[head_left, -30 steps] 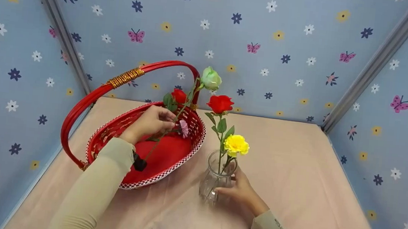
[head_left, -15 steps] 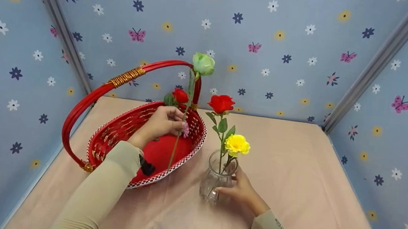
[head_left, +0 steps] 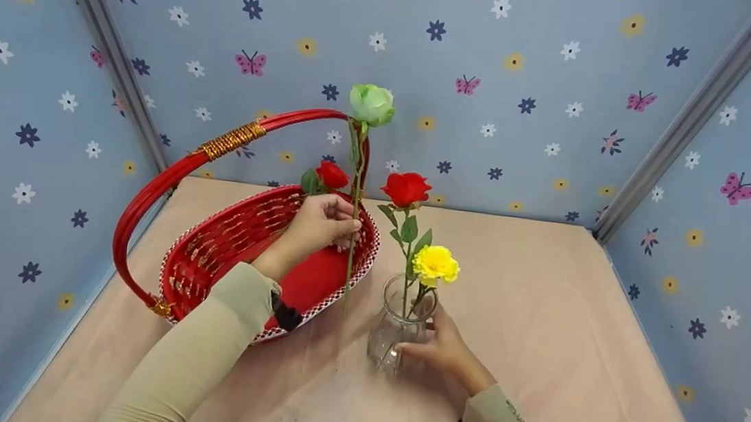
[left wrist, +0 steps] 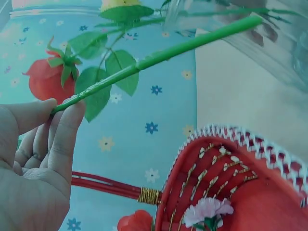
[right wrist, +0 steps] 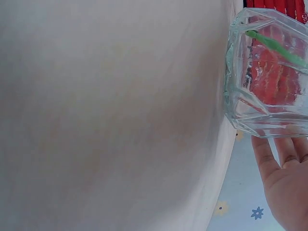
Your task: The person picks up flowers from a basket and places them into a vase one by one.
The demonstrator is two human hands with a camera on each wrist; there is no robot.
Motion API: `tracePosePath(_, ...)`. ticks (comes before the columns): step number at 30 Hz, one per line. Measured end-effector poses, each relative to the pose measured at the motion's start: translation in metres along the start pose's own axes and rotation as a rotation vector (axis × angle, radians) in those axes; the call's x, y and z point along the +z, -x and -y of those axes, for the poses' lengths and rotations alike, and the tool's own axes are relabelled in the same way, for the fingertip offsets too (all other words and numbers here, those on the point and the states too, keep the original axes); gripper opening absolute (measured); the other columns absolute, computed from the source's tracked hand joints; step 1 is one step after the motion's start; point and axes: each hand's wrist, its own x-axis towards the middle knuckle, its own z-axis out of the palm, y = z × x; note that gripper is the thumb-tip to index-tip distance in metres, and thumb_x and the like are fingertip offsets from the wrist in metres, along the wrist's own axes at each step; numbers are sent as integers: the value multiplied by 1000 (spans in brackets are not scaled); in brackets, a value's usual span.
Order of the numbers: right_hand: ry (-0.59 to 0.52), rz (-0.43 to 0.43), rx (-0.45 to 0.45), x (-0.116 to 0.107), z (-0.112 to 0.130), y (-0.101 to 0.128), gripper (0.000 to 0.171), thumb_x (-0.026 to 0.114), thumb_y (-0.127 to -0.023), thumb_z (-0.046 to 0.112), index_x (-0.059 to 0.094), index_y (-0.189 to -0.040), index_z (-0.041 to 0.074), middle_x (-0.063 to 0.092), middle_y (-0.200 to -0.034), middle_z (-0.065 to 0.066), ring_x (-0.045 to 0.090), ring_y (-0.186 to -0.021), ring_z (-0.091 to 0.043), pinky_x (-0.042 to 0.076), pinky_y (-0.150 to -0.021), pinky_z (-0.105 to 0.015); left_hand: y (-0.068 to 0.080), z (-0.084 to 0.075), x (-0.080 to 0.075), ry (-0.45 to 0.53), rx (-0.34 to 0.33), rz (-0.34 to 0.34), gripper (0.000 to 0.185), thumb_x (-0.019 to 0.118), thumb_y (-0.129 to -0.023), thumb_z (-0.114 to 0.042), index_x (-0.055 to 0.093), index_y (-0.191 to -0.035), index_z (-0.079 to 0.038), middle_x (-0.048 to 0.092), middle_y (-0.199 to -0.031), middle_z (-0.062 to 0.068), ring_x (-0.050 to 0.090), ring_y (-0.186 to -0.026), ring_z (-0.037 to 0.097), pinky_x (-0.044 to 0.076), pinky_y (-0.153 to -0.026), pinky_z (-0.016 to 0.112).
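Note:
My left hand [head_left: 322, 223] pinches the stem of a pale green rose [head_left: 372, 105] between thumb and fingertips, above the right side of a red basket [head_left: 321, 312]. The rose stands upright, bloom on top. In the left wrist view its bare green stem [left wrist: 159, 57] reaches toward the glass. My right hand [head_left: 447, 356] holds a clear glass vase [head_left: 380, 339] from its right side, thumb in front and fingers partly hidden behind. A red rose [head_left: 406, 190] and a yellow carnation [head_left: 436, 265] stand in it. The right wrist view shows a stem end [right wrist: 274, 45] inside the vase.
Another red rose [head_left: 332, 174] leans at the basket's back rim, and a pink carnation [left wrist: 207, 211] lies inside. The basket's tall handle [head_left: 230, 144] arches over its left and back. Flower-patterned walls [head_left: 500, 57] enclose the cloth-covered table [head_left: 545, 310] on three sides.
My left hand has moved right with the green rose, whose tilted stem has swung upright and cleared the basket's inside. The right hand and vase have stayed put.

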Motion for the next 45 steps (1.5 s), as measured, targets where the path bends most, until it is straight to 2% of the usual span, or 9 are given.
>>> tracePosePath(5,3,0,-17,0,-3,-1,109,100,-77,20,36,-161,-6,56,-151,-34,57,-139,-45,51,-113,-62,1,-4,6,28,-4,-16,9,74,-100,2,67,-106,2,77,-87,11,74,-65,13,61,-58,26)
tracePosePath(12,-11,-5,-10,0,-4,-1,105,100,-76,19,39,-158,-6,56,-150,-35,57,-139,-46,51,-113,-63,-1,-8,15,61,17,-86,10,75,-99,-1,70,-106,3,78,-82,4,77,-66,14,58,-54,23)
tracePosePath(17,-8,-1,-20,0,-2,0,108,100,-77,19,37,-160,-6,56,-151,-35,57,-139,-46,51,-112,-63,-3,-8,24,117,53,-128,17,74,-99,1,69,-112,10,76,-85,5,79,-71,16,65,-66,28)
tracePosePath(21,-4,-2,-25,0,0,0,109,100,-76,19,36,-161,-7,56,-151,-35,58,-138,-45,52,-112,-61,-4,-8,31,154,81,-152,17,72,-100,2,67,-114,10,76,-89,7,80,-77,14,67,-74,32)
tracePosePath(24,-7,-7,-26,1,-1,0,106,100,-76,18,39,-158,-9,58,-149,-34,58,-137,-45,52,-111,-62,-5,-7,35,160,97,-175,12,73,-101,2,67,-111,6,76,-90,8,80,-79,15,66,-72,29)
tracePosePath(27,-14,-11,-14,2,-2,0,102,100,-76,17,41,-155,-10,59,-148,-32,59,-136,-45,51,-112,-63,-6,-6,40,172,120,-184,13,72,-100,4,65,-111,8,75,-90,10,80,-80,17,66,-71,28)
tracePosePath(33,-32,-12,39,2,-1,3,104,99,-78,16,39,-161,-3,57,-154,-26,57,-139,-44,49,-116,-61,-6,0,50,189,147,-182,12,72,-99,8,65,-108,6,70,-88,4,74,-77,12,66,-70,28)
tracePosePath(37,-39,-6,45,2,-1,3,108,99,-78,19,36,-163,-1,56,-156,-25,56,-141,-43,48,-117,-60,-4,7,53,152,167,-165,12,73,-97,8,67,-106,2,69,-89,3,72,-78,11,67,-71,31)
tracePosePath(45,-29,-1,52,1,3,2,111,99,-78,24,34,-165,0,55,-157,-26,56,-142,-42,47,-118,-62,0,18,56,37,219,-130,21,73,-97,7,66,-116,3,68,-98,11,70,-79,13,67,-72,37)
